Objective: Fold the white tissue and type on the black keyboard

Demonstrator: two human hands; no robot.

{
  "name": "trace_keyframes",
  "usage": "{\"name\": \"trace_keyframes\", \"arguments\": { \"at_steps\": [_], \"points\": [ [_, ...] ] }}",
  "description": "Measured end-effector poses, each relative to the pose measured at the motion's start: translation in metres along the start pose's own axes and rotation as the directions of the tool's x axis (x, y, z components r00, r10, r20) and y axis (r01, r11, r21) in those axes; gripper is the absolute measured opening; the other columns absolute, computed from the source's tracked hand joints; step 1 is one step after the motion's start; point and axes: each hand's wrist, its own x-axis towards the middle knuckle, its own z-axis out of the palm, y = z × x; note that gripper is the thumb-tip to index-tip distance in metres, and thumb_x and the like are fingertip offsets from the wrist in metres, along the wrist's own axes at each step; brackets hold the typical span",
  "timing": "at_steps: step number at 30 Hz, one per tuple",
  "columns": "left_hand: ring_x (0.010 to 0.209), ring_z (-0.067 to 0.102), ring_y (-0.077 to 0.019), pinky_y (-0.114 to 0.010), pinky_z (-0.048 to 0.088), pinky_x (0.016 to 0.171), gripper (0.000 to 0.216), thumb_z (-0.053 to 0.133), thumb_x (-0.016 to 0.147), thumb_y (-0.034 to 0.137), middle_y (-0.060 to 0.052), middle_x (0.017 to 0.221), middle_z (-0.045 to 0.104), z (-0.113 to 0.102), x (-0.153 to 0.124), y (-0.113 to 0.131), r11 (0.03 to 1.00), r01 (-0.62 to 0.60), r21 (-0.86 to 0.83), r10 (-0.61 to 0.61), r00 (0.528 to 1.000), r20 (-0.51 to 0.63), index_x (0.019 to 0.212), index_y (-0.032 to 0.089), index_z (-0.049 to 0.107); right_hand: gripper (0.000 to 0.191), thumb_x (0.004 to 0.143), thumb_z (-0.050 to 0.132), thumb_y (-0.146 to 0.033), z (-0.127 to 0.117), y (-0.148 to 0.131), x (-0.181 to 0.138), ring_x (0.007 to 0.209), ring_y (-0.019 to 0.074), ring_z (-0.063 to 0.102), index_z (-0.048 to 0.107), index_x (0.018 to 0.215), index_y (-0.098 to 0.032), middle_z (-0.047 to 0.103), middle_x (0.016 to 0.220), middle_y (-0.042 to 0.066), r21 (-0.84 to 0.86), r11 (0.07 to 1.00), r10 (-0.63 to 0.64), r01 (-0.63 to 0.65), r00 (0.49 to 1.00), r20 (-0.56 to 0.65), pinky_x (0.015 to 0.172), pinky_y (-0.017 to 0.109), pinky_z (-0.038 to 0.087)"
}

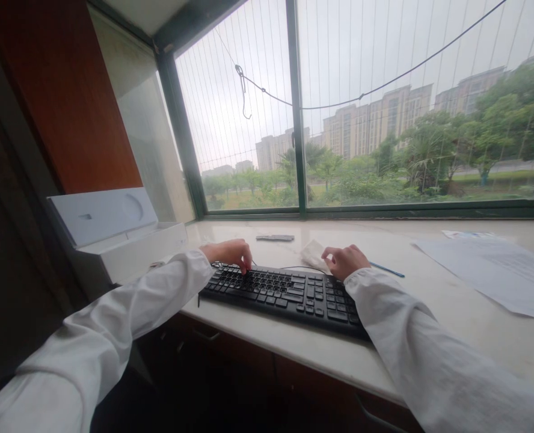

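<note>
A black keyboard (267, 294) lies at a slant near the front edge of the white countertop. Several spots in its middle show open square sockets in place of flat keys. Over its left part is my left hand (233, 254), with the fingertips pinched together and pointing down at the keys; anything between them is too small to make out. My right hand (347, 261) is above the number pad's far edge, fingers curled and closed. Its fingertips are beside a crumpled whitish sheet or wrapper (313, 252); whether they touch it is unclear.
On the left stands an open white box (113, 219). A flat grey strip (275, 238) lies behind the keyboard, and a thin blue stick (388, 269) lies right of my right hand. Papers (497, 267) spread over the right side. A green-framed window (300, 150) rises behind the counter.
</note>
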Motion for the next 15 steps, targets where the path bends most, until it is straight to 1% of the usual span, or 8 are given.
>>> {"name": "trace_keyframes", "arguments": {
  "at_steps": [3, 8, 12, 14, 15],
  "points": [
    [0.067, 0.067, -0.0126, -0.018, 0.046, 0.065, 0.018, 0.083, 0.059, 0.011, 0.001, 0.069, 0.075, 0.000, 0.002, 0.003, 1.000, 0.019, -0.005, -0.019, 1.000, -0.005, 0.072, 0.023, 0.079, 0.027, 0.084, 0.049, -0.026, -0.001, 0.000, 0.000, 0.081, 0.0188, 0.068, 0.072, 0.098, -0.029, 0.075, 0.080, 0.002, 0.000, 1.000, 0.004, -0.004, 1.000, 0.002, 0.093, 0.034, 0.036],
    [0.066, 0.067, -0.0112, -0.017, 0.046, 0.065, 0.019, 0.084, 0.058, 0.012, 0.003, 0.068, 0.074, 0.002, 0.003, 0.001, 0.999, 0.033, -0.008, -0.033, 0.999, -0.014, 0.071, 0.024, 0.078, 0.027, 0.085, 0.049, -0.026, 0.000, 0.000, 0.000, 0.080, 0.0193, 0.068, 0.073, 0.098, -0.029, 0.075, 0.080, 0.002, 0.001, 1.000, 0.001, -0.001, 1.000, -0.005, 0.092, 0.034, 0.037],
    [0.070, 0.068, -0.0116, -0.018, 0.048, 0.070, 0.010, 0.082, 0.065, 0.019, 0.000, 0.074, 0.076, 0.010, -0.007, -0.002, 0.997, 0.034, -0.065, -0.039, 0.997, -0.068, 0.074, 0.022, 0.078, 0.028, 0.085, 0.049, -0.026, 0.000, 0.000, 0.000, 0.080, 0.0198, 0.068, 0.073, 0.098, -0.028, 0.075, 0.079, 0.003, 0.006, 1.000, -0.004, 0.004, 1.000, -0.012, 0.092, 0.035, 0.037],
    [0.073, 0.069, -0.0120, -0.018, 0.049, 0.073, 0.007, 0.077, 0.071, 0.019, -0.001, 0.077, 0.076, 0.016, -0.014, -0.001, 0.996, 0.037, -0.080, -0.046, 0.992, -0.118, 0.078, 0.021, 0.078, 0.027, 0.085, 0.049, -0.026, -0.001, 0.000, 0.000, 0.079, 0.0196, 0.068, 0.073, 0.098, -0.028, 0.075, 0.079, 0.003, 0.012, 1.000, -0.001, 0.001, 1.000, -0.008, 0.092, 0.035, 0.037],
    [0.075, 0.069, -0.0120, -0.018, 0.049, 0.074, 0.008, 0.074, 0.074, 0.018, -0.001, 0.079, 0.076, 0.020, -0.018, 0.002, 0.997, 0.053, -0.060, -0.061, 0.988, -0.144, 0.080, 0.021, 0.078, 0.027, 0.085, 0.049, -0.026, -0.001, 0.000, 0.000, 0.079, 0.0194, 0.068, 0.073, 0.097, -0.028, 0.075, 0.079, 0.003, 0.014, 1.000, 0.000, 0.000, 1.000, -0.006, 0.092, 0.035, 0.037]
  ]
}}
